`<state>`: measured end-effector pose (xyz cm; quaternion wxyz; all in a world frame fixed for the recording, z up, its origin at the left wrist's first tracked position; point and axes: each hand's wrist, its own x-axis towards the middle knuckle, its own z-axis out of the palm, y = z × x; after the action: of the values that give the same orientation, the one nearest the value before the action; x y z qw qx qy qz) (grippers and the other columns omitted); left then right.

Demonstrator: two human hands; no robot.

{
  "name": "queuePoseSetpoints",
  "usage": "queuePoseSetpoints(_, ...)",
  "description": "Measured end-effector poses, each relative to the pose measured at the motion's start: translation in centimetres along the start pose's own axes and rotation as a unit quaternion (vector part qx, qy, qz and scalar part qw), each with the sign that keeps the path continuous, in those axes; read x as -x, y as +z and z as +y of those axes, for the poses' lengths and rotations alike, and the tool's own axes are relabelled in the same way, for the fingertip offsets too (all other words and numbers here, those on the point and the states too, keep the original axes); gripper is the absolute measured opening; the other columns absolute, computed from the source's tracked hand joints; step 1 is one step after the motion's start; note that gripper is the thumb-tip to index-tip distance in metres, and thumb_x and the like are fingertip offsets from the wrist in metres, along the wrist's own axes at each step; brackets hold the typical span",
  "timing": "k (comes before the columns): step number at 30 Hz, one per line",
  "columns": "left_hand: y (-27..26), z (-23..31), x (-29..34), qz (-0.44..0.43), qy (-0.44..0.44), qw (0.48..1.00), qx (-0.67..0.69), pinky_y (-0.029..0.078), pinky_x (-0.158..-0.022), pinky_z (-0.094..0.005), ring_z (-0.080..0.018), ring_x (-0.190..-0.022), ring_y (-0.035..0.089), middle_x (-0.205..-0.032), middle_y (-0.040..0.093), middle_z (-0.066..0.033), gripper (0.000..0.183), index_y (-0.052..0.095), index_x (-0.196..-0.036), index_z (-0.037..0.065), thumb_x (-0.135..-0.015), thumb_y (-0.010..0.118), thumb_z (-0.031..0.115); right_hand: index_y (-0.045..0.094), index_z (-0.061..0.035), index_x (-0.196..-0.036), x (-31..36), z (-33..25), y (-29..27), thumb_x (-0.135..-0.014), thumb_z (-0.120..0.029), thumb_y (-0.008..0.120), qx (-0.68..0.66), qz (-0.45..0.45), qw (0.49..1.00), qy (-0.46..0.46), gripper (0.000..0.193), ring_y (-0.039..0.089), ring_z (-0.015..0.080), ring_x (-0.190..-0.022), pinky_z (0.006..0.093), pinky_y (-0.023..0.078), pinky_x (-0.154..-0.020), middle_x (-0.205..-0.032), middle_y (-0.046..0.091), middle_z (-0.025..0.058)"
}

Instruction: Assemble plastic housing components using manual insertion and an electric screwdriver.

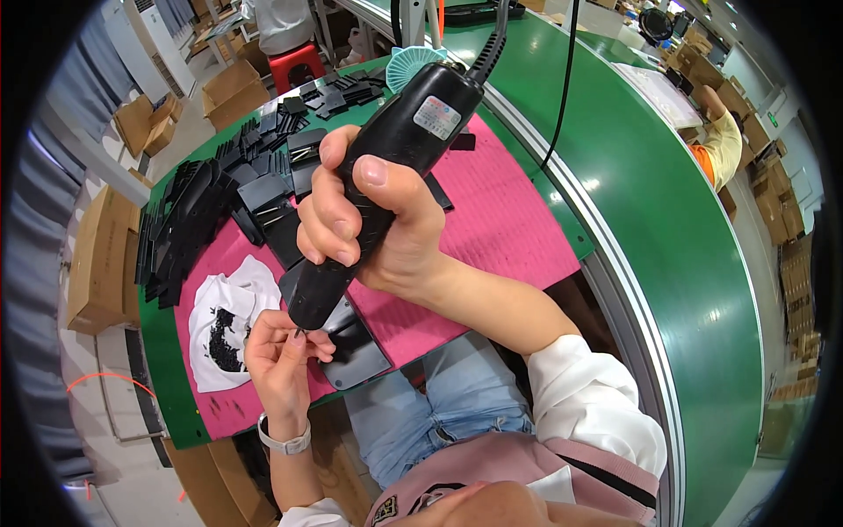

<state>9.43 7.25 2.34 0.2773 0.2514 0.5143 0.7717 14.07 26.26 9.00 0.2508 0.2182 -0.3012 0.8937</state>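
My right hand (373, 206) is wrapped around a black electric screwdriver (406, 127), which tilts with its cord end up and its nose down toward the left. At that nose my left hand (283, 351) has its thumb and fingertips pinched together beside the bit; whatever they hold is too small to make out. Just beyond the left fingers lies a flat black plastic panel (358, 356) at the table's near edge. To the left, a heap of small black screws (226, 342) rests on a white cloth or bag (202, 303).
Black plastic parts (189, 211) are piled along the table's far left side. A pink mat (500, 211) covers the green bench. A light blue fan-shaped item (413, 66) stands behind the screwdriver. A metal rail (606, 272) borders the green conveyor (694, 290), with a hanging cable (562, 97) above.
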Motion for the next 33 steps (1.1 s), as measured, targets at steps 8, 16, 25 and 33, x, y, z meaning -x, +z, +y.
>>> queuePoseSetpoints(8,-0.6,0.1,0.5,0.002,0.005,1.0,-0.012,0.052,-0.058,-0.0266,-0.0186,-0.065,0.063,-0.078,0.064,-0.0137,0.01,0.051,-0.091,0.001,-0.088,0.059,0.006,0.048,-0.0083,-0.102,0.2,-0.2,-0.7,-0.087,-0.029,0.052,0.003,0.011,1.0,-0.01,0.026,0.044,0.0129,-0.042,0.0335,0.041,-0.051,-0.057,0.047,0.0017)
queuePoseSetpoints(16,-0.1,0.6,1.2,0.005,-0.015,0.991,-0.133,0.054,-0.062,-0.0265,-0.0216,-0.068,0.068,-0.079,0.066,-0.0171,0.01,0.053,-0.089,-0.001,-0.085,0.062,0.0,0.045,-0.0067,-0.102,0.8,0.0,-0.5,-0.084,-0.025,0.055,0.016,-0.037,0.998,0.057,0.028,0.044,0.0135,-0.043,0.0327,0.041,-0.05,-0.056,0.045,0.0025)
queuePoseSetpoints(25,0.2,1.3,0.2,0.012,0.01,0.992,-0.127,0.049,-0.06,-0.0218,-0.015,-0.067,0.062,-0.081,0.063,-0.0104,0.031,0.05,-0.11,-0.003,-0.082,0.063,-0.002,0.047,-0.0081,-0.109,0.0,-0.9,0.0,-0.09,-0.036,0.049,0.035,-0.059,0.997,0.047,0.033,0.043,0.0107,-0.047,0.0296,0.04,-0.057,-0.062,0.045,-0.0018)
queuePoseSetpoints(33,-2.8,1.2,-0.9,0.024,-0.196,0.959,-0.205,0.041,-0.04,-0.0231,-0.0134,-0.044,0.057,-0.064,0.059,-0.008,0.044,0.043,-0.125,-0.004,-0.095,0.052,0.026,0.047,-0.0018,-0.1,0.4,1.3,1.7,-0.077,-0.017,0.066,0.215,-0.063,0.971,0.08,0.033,0.048,0.0111,-0.049,0.0262,0.041,-0.05,-0.065,0.051,0.0036)
